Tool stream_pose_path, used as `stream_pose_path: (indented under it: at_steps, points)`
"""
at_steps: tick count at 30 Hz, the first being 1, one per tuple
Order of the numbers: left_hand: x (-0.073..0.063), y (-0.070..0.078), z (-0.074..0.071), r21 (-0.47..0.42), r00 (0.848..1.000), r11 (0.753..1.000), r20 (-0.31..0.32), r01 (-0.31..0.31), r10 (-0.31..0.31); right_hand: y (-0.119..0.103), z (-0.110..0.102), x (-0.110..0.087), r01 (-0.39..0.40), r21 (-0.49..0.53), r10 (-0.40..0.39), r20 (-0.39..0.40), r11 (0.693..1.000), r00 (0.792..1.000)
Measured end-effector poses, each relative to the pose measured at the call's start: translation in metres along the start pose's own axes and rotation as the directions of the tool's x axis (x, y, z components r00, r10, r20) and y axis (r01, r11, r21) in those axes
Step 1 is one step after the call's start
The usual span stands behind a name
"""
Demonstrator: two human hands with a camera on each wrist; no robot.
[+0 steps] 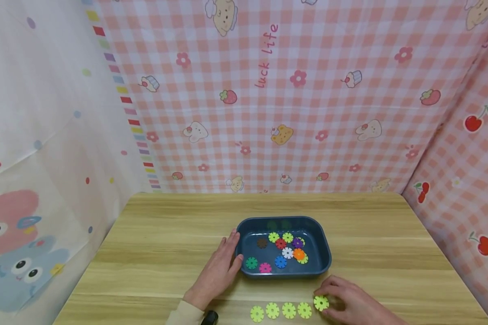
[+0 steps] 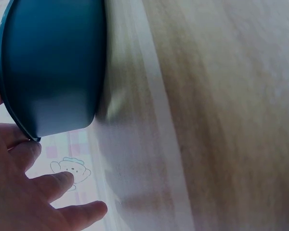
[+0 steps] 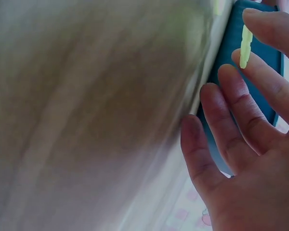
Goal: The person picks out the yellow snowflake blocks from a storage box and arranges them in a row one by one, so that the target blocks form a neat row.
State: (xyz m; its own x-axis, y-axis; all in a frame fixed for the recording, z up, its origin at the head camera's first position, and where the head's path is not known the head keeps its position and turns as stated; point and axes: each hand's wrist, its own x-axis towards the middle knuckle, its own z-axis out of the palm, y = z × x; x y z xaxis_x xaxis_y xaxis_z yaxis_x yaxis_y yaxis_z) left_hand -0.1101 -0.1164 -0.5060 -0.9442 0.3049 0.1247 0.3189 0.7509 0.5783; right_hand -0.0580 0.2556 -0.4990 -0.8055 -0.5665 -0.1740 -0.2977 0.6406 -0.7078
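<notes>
My right hand (image 1: 351, 301) pinches a yellow-green notched plastic disc (image 1: 321, 303) between thumb and forefinger. The right wrist view shows this disc (image 3: 246, 45) edge-on, the other fingers spread apart. Left of it, several matching yellow-green discs (image 1: 289, 310) form a row on the table. At the left side of a dark blue tray (image 1: 324, 230), my left hand (image 1: 217, 268) touches the rim with its fingers fairly straight. In the tray lie loose discs, among them a green one (image 1: 251, 263), a pink one (image 1: 265, 268), a white one (image 1: 287, 253) and a purple one (image 1: 297, 243).
The wood-grain table (image 1: 158, 253) carries the tray and the row of discs. A pink checked cloth (image 1: 264, 113) hangs behind the table, with a white printed cloth (image 1: 57, 135) at the left. Several yellow-green discs also lie inside the tray.
</notes>
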Motion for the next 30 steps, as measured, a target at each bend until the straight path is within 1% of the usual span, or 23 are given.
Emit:
stream_pose_path:
  at_steps: [3, 5, 11, 12, 20, 23, 26, 30]
  points:
    - [0.000, 0.000, 0.000, 0.001, 1.000, 1.000, 0.000, 0.002, -0.002, 0.002, 0.001, 0.001, -0.046, 0.032, 0.045, 0.038, 0.998, 0.998]
    - [0.000, -0.001, 0.000, 0.001, 1.000, 1.000, 0.000, 0.003, -0.003, 0.003, 0.002, 0.002, -0.056, 0.040, 0.054, 0.050, 0.998, 0.997]
    - [0.000, -0.001, 0.000, 0.001, 1.000, 1.000, 0.006, 0.009, -0.009, 0.006, 0.003, 0.003, 0.003, -0.005, -0.003, 0.043, 1.000, 0.999]
    - [0.000, 0.000, 0.000, 0.001, 1.000, 1.000, 0.006, 0.010, -0.010, 0.006, 0.003, 0.003, 0.004, -0.004, -0.003, 0.044, 1.000, 0.999]
    - [0.000, 0.001, -0.001, -0.002, 1.000, 1.000, 0.008, 0.012, -0.012, 0.005, 0.002, 0.003, -0.040, 0.033, 0.038, 0.073, 0.999, 0.997]
    - [0.000, 0.001, 0.000, -0.003, 1.000, 1.000, 0.007, 0.012, -0.012, 0.003, 0.001, 0.003, -0.051, 0.029, 0.048, 0.083, 0.998, 0.995]
    - [0.000, 0.001, 0.000, -0.004, 1.000, 1.000, 0.006, 0.015, -0.015, 0.000, -0.001, 0.004, -0.052, 0.005, 0.052, 0.086, 0.999, 0.995]
    - [0.000, 0.000, 0.000, -0.006, 1.000, 1.000, 0.009, 0.016, -0.016, -0.008, -0.006, 0.004, -0.059, 0.013, 0.057, 0.107, 0.998, 0.993]
